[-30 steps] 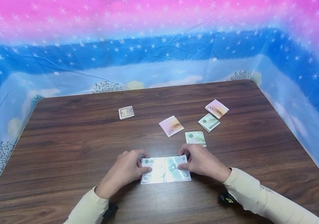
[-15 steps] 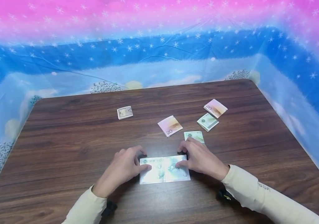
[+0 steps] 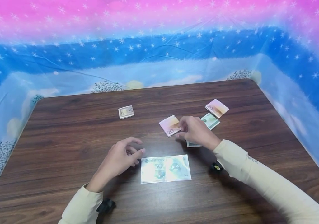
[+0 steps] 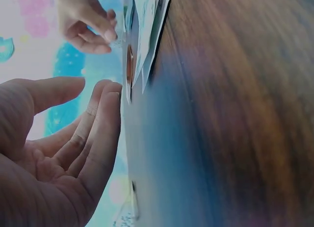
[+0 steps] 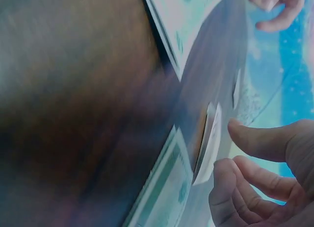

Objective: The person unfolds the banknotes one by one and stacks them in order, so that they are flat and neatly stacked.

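A pale green 50 banknote [image 3: 165, 169], with a crease across its middle, lies flat near the front of the table, light glaring off it. Just off its upper left corner hovers my left hand [image 3: 120, 160], fingers relaxed and holding nothing. My right hand [image 3: 197, 130] is above the folded pink 20 banknote [image 3: 168, 127], covering its right corner. In the right wrist view its thumb and fingers [image 5: 260, 138] stand apart with nothing between them. Below that hand, a folded green banknote [image 3: 193, 145] is mostly hidden; it shows better in the right wrist view.
Another folded green banknote [image 3: 212, 122] lies partly behind the right hand, close to a second folded pink 20 banknote [image 3: 217, 108]. A small folded brownish banknote [image 3: 126, 112] lies farther left. Snowflake-patterned cloth [image 3: 153, 46] hangs around the dark wooden table [image 3: 64, 140].
Both hands have let go of the 50 banknote, which stays on the table. The right hand has moved forward over the folded notes; the left has drawn back slightly left.
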The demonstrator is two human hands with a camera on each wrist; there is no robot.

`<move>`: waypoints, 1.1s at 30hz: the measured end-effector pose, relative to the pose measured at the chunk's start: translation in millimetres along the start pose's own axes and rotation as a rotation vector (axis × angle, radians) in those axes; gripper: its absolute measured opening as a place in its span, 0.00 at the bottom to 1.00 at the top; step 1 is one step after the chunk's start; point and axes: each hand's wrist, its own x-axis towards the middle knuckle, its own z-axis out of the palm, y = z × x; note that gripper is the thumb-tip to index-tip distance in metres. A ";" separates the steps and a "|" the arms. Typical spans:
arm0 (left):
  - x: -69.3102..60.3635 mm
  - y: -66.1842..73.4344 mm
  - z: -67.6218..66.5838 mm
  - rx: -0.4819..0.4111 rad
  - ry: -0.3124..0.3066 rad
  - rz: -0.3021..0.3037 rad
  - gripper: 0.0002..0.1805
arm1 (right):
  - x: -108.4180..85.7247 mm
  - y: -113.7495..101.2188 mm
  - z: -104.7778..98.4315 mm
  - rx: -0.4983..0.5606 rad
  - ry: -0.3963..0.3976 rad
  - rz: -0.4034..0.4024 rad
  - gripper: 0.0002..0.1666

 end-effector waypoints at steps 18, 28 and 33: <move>4.5 -5.7 -3.6 -0.242 0.023 -0.017 0.19 | 55.7 15.5 5.3 -0.005 -0.080 0.089 0.41; 5.7 -5.6 -2.8 -0.263 -0.002 -0.020 0.19 | 62.4 15.6 2.2 0.024 -0.124 0.142 0.37; 5.8 -5.5 -2.5 -0.278 -0.008 -0.021 0.19 | 61.3 14.7 2.7 0.050 -0.106 0.205 0.38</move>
